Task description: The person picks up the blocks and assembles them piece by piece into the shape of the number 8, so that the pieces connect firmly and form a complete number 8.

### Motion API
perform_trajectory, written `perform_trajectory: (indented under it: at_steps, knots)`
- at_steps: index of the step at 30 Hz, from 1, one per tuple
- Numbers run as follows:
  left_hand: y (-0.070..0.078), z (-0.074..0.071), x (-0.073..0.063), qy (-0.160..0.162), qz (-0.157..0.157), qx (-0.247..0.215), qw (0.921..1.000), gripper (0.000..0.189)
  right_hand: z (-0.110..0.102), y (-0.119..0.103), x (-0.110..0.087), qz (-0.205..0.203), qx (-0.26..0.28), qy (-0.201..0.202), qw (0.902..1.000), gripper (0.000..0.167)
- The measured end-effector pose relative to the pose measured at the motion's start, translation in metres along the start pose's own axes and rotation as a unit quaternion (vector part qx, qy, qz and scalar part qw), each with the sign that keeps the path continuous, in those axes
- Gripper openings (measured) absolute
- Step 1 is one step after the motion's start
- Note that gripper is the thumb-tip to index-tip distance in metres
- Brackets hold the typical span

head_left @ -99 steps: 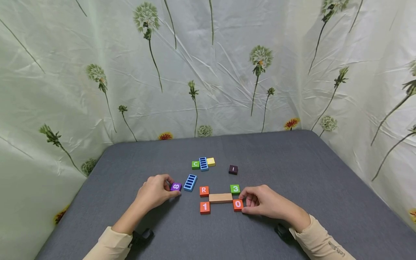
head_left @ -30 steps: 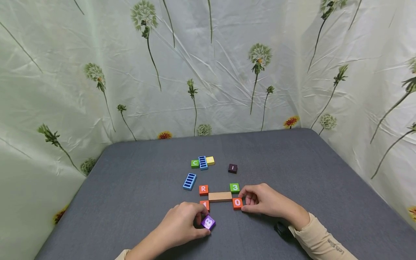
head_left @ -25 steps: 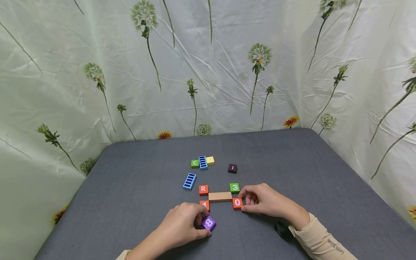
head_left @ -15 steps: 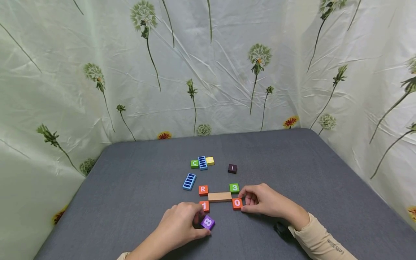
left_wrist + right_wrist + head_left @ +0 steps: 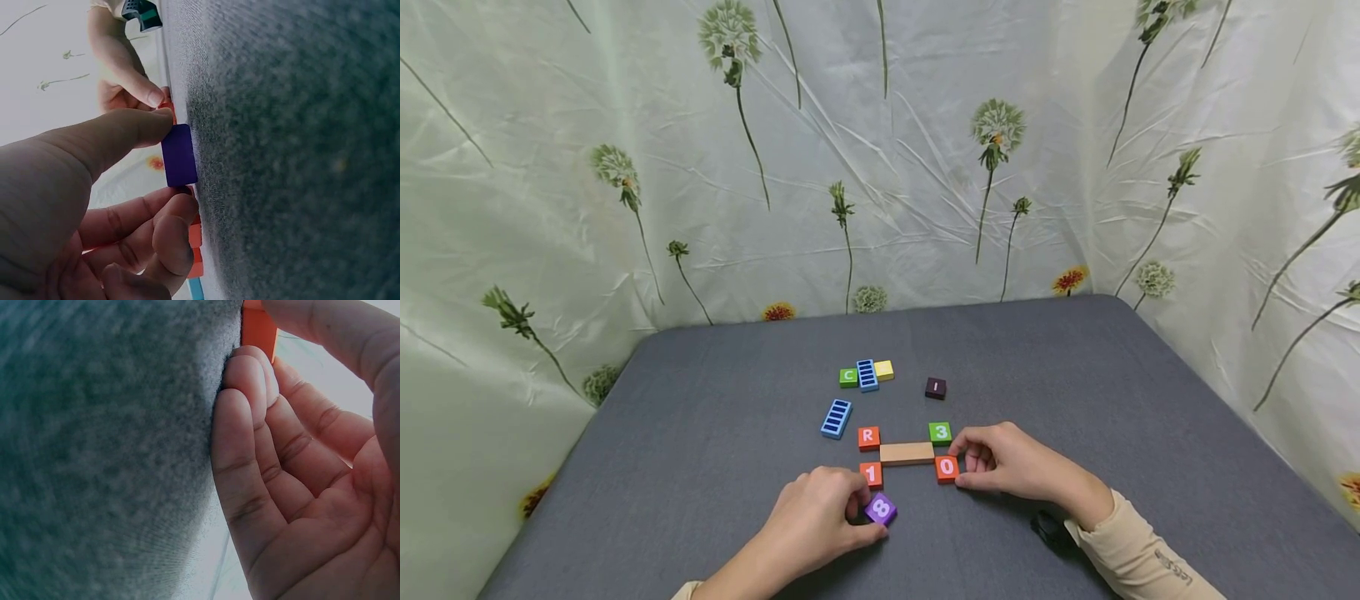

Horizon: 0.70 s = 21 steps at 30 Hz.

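My left hand pinches a purple block marked 8 between thumb and fingers, turned cornerwise just in front of the orange-red block marked 1. In the left wrist view the purple block stands close over the cloth, thumb on one edge and fingertip on the other. With thumb and index finger, my right hand holds the orange-red block marked 0 at its right side. A plain wooden plank lies between the blocks, with a block marked R and a green 3 at its far corners.
Farther back lie a green C block, a blue striped block and a yellow block side by side. Another blue striped block lies left, a dark block right. The grey table meets a flowered curtain.
Over the earlier frames my left hand has carried the purple block from beside the blue striped block rightward and nearer to me; lately it barely moves. My right hand has kept its place.
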<state>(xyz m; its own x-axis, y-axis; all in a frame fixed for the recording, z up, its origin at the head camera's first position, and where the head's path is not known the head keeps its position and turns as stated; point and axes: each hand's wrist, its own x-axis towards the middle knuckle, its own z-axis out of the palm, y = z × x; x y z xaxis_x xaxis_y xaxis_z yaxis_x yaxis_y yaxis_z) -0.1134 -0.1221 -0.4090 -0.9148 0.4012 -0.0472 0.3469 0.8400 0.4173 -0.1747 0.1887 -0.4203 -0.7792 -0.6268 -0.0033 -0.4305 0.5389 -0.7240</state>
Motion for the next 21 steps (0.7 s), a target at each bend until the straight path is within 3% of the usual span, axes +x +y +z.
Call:
perform_trajectory:
  at_steps: [21]
  knots:
    - [-0.0004, 0.0019, 0.0037, 0.008, 0.001, -0.005, 1.0000, 0.034, 0.0000, 0.0001, 0.0002, -0.001, 0.002, 0.001, 1.0000, 0.023]
